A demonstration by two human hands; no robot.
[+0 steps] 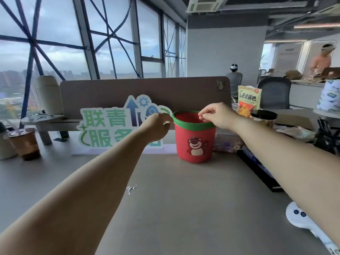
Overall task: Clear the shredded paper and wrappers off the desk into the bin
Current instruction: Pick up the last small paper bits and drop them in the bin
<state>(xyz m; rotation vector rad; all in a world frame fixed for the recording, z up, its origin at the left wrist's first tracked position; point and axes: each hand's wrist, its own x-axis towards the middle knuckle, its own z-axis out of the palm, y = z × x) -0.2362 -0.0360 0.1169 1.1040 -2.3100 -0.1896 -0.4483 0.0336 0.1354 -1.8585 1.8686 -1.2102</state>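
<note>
1. Head view: a red bin (195, 140) with a green rim and a bear picture stands upright on the grey surface (193, 208), in front of a brown divider panel (145, 91).
2. Left hand (156, 126) is at the bin's left rim, fingers curled together at the green edge; whether it grips the rim or holds anything cannot be told.
3. Right hand (216, 115) hangs over the bin's mouth, thumb and fingertips pinched together; anything between them is too small to make out.
4. Shredded paper (131, 189): a few small white scraps lie on the surface, well in front of the bin and between the two forearms.
5. Green-lettered sign (110, 126) stands just left of the bin, behind the left hand.
6. Iced drink cup (24, 143) stands at far left; a yellow snack bag (248, 100) stands behind the bin to the right.
</note>
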